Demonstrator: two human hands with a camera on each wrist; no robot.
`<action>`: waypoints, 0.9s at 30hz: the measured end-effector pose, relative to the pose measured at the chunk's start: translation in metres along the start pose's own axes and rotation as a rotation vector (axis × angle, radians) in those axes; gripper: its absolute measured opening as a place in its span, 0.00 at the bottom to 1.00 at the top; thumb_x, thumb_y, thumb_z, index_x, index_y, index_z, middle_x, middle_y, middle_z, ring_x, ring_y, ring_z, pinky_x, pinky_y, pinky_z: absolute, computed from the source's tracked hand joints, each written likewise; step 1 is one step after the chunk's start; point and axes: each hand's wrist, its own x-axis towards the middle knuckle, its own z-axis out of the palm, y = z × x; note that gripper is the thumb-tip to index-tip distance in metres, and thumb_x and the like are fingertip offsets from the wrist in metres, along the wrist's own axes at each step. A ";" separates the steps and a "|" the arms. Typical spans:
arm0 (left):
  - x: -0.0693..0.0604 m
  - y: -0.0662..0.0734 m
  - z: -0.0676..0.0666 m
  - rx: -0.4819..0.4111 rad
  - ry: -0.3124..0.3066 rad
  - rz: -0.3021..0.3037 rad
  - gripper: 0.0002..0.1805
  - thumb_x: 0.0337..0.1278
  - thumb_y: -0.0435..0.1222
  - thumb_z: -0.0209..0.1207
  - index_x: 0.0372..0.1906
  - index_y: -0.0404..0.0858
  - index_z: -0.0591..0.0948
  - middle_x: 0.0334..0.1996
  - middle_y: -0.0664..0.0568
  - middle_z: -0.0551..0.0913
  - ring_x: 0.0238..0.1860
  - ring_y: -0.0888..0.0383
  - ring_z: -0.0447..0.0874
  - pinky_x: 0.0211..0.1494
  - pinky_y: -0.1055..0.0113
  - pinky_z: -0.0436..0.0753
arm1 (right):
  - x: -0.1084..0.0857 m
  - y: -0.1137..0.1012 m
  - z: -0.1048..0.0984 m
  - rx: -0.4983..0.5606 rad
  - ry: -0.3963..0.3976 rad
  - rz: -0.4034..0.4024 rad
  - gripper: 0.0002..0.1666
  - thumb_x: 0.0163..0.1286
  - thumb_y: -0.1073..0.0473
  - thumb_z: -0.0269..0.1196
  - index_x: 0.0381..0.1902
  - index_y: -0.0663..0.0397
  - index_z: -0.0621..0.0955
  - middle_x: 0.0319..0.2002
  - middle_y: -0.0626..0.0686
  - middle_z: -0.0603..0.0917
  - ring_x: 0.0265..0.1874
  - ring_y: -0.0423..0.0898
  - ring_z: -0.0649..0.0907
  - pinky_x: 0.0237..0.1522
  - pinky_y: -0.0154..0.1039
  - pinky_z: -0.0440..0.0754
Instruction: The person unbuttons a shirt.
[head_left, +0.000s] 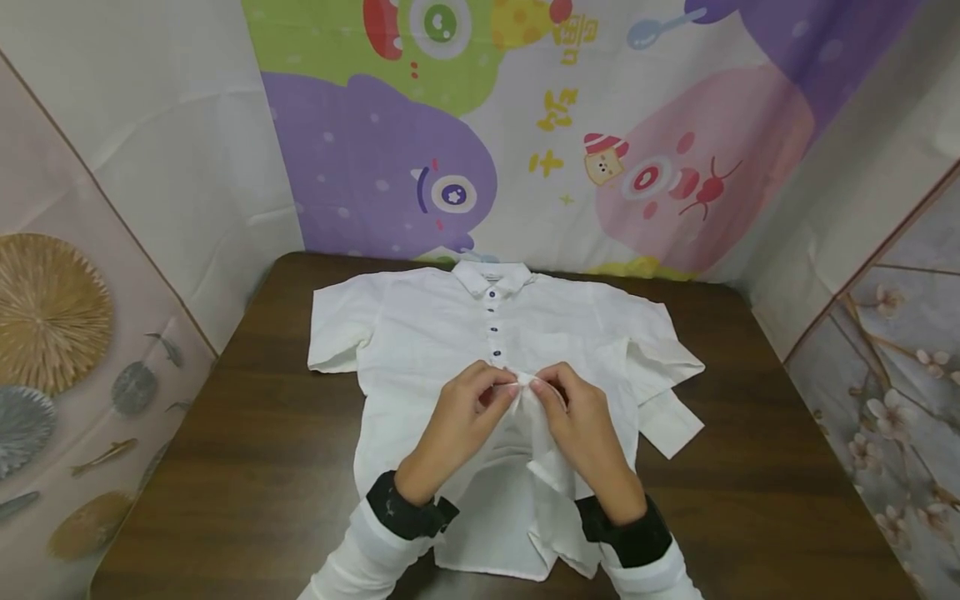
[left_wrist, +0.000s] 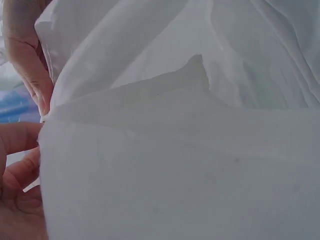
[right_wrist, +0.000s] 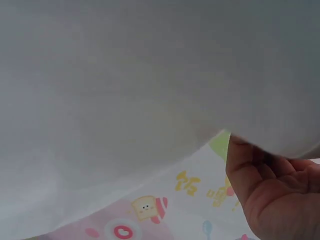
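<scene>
White shirt (head_left: 420,333) lying front side up on a dark brown, wood-grained table (head_left: 757,492), its collar (head_left: 474,283) toward the far edge and its hem toward the wearer of the head camera. The cloth is plain and lightly creased; the upper front lies fairly flat, while the lower front is gathered and lifted into loose folds. The sleeves (head_left: 341,325) spread to either side, and a flap of white cloth (head_left: 671,423) projects below the one at the right of the view. In both wrist views pale fabric fills most of the field.

The left hand (head_left: 467,421) and the right hand (head_left: 588,425) meet at the middle of the front, just below the lowest visible button; each pinches the cloth between thumb and fingers.

Counted: one shirt, one collar, two sleeves, four visible dark buttons (head_left: 497,353) in a line down the front, two hands, two black wristbands (head_left: 408,510), one on each wrist, and one table. Behind the table hangs one backdrop (head_left: 540,233) printed with cartoon creatures, of which one is green and one pink.
</scene>
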 end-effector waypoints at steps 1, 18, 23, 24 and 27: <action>0.000 0.000 -0.001 -0.001 -0.004 -0.003 0.07 0.60 0.36 0.57 0.37 0.37 0.82 0.26 0.54 0.73 0.27 0.63 0.70 0.31 0.73 0.73 | 0.000 0.000 0.000 0.010 0.009 -0.001 0.06 0.66 0.59 0.58 0.35 0.57 0.78 0.25 0.50 0.80 0.23 0.39 0.74 0.27 0.33 0.73; -0.001 -0.005 -0.002 -0.071 -0.097 0.023 0.06 0.62 0.36 0.55 0.36 0.39 0.81 0.29 0.54 0.75 0.28 0.64 0.69 0.31 0.73 0.73 | 0.001 0.007 0.010 0.226 0.046 0.078 0.08 0.66 0.60 0.59 0.34 0.58 0.83 0.31 0.54 0.85 0.26 0.36 0.75 0.29 0.29 0.72; -0.001 -0.007 -0.001 -0.094 -0.111 0.021 0.05 0.61 0.35 0.56 0.36 0.39 0.81 0.27 0.54 0.74 0.27 0.64 0.68 0.31 0.73 0.72 | 0.001 0.007 0.011 0.304 -0.013 0.183 0.11 0.68 0.59 0.56 0.36 0.61 0.82 0.33 0.56 0.84 0.27 0.36 0.74 0.29 0.29 0.72; -0.001 -0.007 -0.001 -0.098 -0.112 0.019 0.05 0.61 0.35 0.56 0.36 0.39 0.81 0.27 0.54 0.74 0.27 0.64 0.68 0.31 0.73 0.72 | 0.001 0.007 0.011 0.314 -0.024 0.204 0.11 0.68 0.59 0.56 0.37 0.61 0.81 0.33 0.57 0.84 0.27 0.36 0.75 0.30 0.29 0.72; -0.001 -0.008 0.000 -0.111 -0.101 0.017 0.05 0.60 0.35 0.56 0.35 0.39 0.81 0.26 0.54 0.74 0.27 0.64 0.68 0.30 0.73 0.72 | 0.001 0.007 0.011 0.337 -0.052 0.265 0.10 0.68 0.60 0.56 0.37 0.63 0.81 0.32 0.58 0.82 0.26 0.36 0.74 0.29 0.29 0.72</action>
